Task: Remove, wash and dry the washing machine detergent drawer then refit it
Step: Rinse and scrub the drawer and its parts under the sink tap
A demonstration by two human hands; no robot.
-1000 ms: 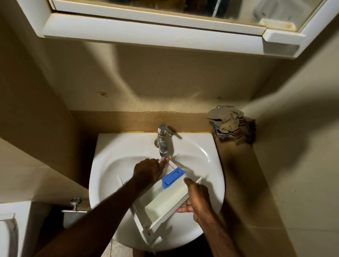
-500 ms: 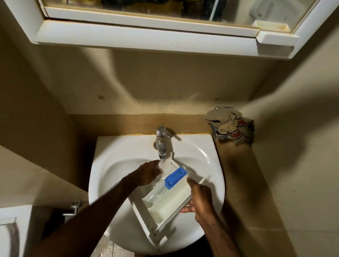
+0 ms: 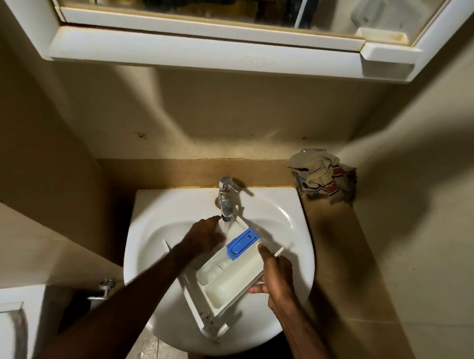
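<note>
The white detergent drawer (image 3: 233, 282) with a blue insert (image 3: 242, 244) is held tilted over the white sink (image 3: 156, 230). Water runs from the chrome tap (image 3: 225, 199) into the drawer's far end. My right hand (image 3: 276, 277) grips the drawer's right side wall, thumb on top. My left hand (image 3: 204, 238) is inside the drawer's left part, just beside the water stream; its fingertips are hidden.
A crumpled cloth (image 3: 322, 174) lies in the corner of the tan counter (image 3: 344, 267) to the right. A white mirror cabinet (image 3: 204, 51) hangs overhead. A white appliance (image 3: 0, 323) stands at the lower left, with a wall valve (image 3: 105, 289) beside it.
Water has begun running into the drawer. My left hand moved from near the tap spout down into the drawer's left compartment. The drawer stayed over the sink in my right hand.
</note>
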